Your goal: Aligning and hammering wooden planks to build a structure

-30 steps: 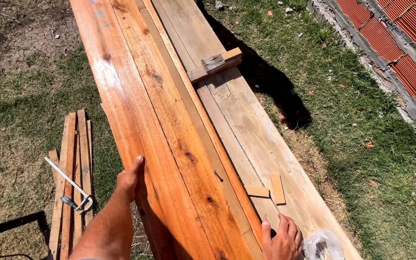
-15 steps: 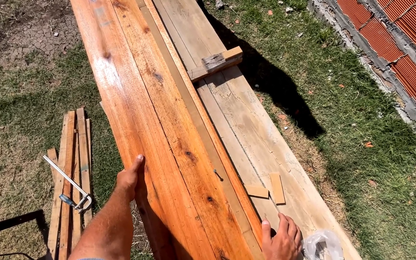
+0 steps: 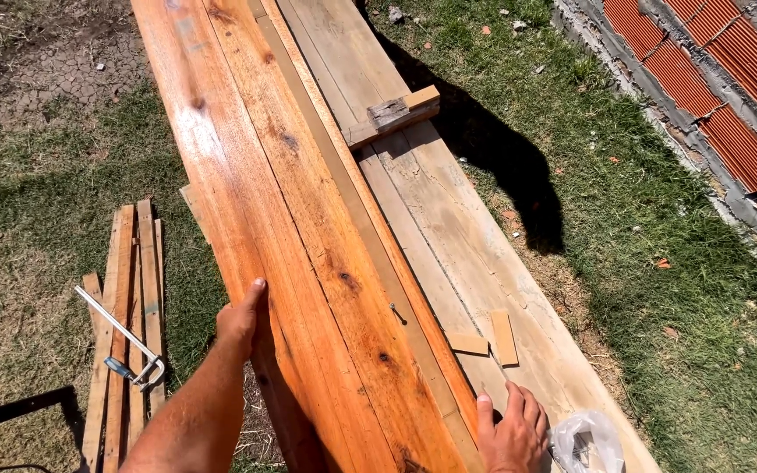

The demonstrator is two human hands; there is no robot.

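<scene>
The left hand [image 3: 243, 320] grips the left edge of the glossy orange board [image 3: 291, 219], which runs from lower centre to the top of the frame; the right hand [image 3: 510, 429] rests open on the pale plank [image 3: 449, 219] at bottom right. Holding the board well likely means steady, even pressure along both edges.
</scene>
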